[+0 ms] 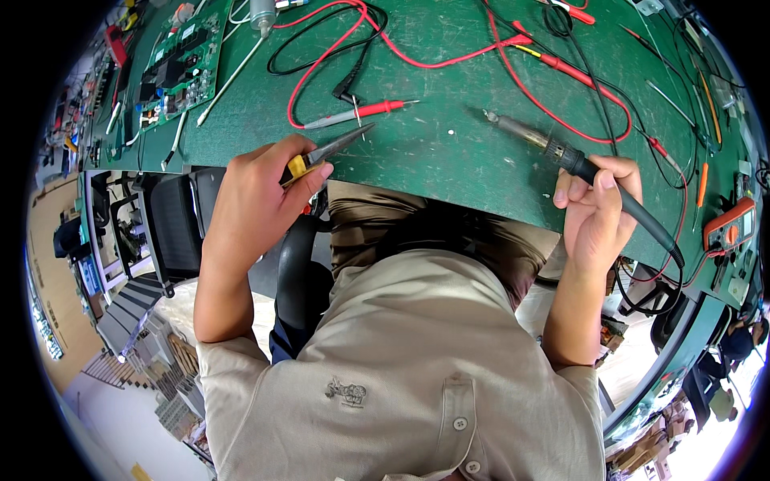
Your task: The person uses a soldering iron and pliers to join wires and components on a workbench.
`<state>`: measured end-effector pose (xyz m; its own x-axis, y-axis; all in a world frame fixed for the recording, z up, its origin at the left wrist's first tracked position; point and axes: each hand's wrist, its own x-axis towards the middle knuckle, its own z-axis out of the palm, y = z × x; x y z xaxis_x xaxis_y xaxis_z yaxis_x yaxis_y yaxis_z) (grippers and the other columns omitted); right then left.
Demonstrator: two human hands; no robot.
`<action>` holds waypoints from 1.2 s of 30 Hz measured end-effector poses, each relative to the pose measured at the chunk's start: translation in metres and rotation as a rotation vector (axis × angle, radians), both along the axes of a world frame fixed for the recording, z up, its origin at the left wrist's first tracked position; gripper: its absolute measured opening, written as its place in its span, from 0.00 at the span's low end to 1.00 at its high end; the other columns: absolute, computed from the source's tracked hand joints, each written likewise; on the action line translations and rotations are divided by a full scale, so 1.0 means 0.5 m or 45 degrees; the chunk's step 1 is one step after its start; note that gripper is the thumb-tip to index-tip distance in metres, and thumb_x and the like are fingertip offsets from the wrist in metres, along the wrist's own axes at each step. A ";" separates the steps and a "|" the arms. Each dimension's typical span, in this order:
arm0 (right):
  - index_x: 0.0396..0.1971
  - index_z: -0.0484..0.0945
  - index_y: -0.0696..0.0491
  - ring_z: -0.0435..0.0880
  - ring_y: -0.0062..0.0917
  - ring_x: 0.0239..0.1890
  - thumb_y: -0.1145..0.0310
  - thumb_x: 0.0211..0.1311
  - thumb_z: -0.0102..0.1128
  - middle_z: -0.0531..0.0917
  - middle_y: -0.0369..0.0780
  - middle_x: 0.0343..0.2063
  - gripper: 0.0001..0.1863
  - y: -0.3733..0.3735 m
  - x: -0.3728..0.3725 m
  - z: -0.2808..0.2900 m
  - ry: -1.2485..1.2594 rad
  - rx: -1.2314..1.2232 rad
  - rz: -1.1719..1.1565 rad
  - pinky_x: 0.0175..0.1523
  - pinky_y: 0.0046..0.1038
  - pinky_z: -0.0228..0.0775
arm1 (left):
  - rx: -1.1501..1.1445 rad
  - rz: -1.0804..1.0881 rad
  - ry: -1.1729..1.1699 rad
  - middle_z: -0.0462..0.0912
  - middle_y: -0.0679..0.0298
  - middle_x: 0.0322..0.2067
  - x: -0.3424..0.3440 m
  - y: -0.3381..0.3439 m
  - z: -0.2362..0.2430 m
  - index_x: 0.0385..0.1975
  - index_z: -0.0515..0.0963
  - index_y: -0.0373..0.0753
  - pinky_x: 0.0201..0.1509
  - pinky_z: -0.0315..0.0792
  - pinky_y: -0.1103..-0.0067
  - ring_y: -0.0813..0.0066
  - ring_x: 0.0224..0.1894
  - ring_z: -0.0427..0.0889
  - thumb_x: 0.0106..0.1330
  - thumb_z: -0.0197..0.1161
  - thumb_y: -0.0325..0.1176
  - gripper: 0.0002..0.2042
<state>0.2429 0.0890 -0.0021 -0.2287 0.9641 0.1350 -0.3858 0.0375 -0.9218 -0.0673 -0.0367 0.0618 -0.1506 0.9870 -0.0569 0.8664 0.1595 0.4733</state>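
Observation:
On the left, my left hand (pixel 261 192) is closed round long-nose pliers (pixel 341 144) with a yellow grip, their tapered metal jaws pointing to the right over the bench's near edge. A thin pale wire (pixel 358 116) crosses by the jaws; whether they pinch it I cannot tell. Just beyond lies a red and grey test probe (pixel 353 115) with its metal tip toward the right. My right hand (pixel 597 204) grips a soldering iron (pixel 553 148) by its black handle, fingers wrapped below the collar. Its metal tip points left, over the green mat, apart from the pliers.
A green circuit board (pixel 180 68) stands at the far left of the green bench (pixel 433 160). Red and black test leads (pixel 425 64) curl across the back. At the right edge sit an orange multimeter (pixel 728 228) and several thin tools. A chair (pixel 172 224) is on the left.

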 end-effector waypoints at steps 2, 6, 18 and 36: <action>0.39 0.72 0.62 0.73 0.26 0.18 0.70 0.67 0.53 0.75 0.41 0.19 0.10 0.000 0.000 0.001 0.003 0.004 0.011 0.25 0.28 0.69 | 0.002 0.017 -0.073 0.78 0.54 0.22 0.005 0.004 0.003 0.37 0.77 0.31 0.26 0.70 0.73 0.59 0.20 0.77 0.63 0.66 0.35 0.13; 0.43 0.72 0.62 0.75 0.27 0.22 0.67 0.69 0.52 0.76 0.43 0.22 0.12 0.006 0.008 -0.008 0.111 0.052 0.015 0.30 0.30 0.70 | 0.064 -0.010 -0.278 0.76 0.55 0.21 0.023 0.013 0.013 0.40 0.74 0.29 0.28 0.69 0.72 0.59 0.22 0.76 0.67 0.62 0.36 0.14; 0.52 0.70 0.60 0.79 0.32 0.29 0.60 0.74 0.47 0.78 0.45 0.28 0.18 0.045 0.008 0.036 0.141 0.248 0.011 0.39 0.34 0.74 | 0.073 -0.207 -1.044 0.69 0.67 0.31 0.143 0.095 -0.009 0.52 0.67 0.32 0.38 0.65 0.80 0.81 0.33 0.67 0.73 0.44 0.35 0.15; 0.56 0.64 0.57 0.76 0.34 0.57 0.60 0.56 0.72 0.71 0.54 0.59 0.33 -0.006 -0.048 0.057 -0.259 0.478 0.223 0.62 0.35 0.67 | 0.494 -0.132 -2.241 0.76 0.61 0.52 0.310 0.152 -0.071 0.53 0.70 0.34 0.55 0.74 0.76 0.75 0.50 0.77 0.66 0.63 0.26 0.17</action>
<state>0.2189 0.0860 0.0266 -0.4421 0.8015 0.4027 -0.2285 0.3336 -0.9146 0.0879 0.0391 0.0264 -0.1187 0.9820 0.1471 -0.6403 -0.1889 0.7446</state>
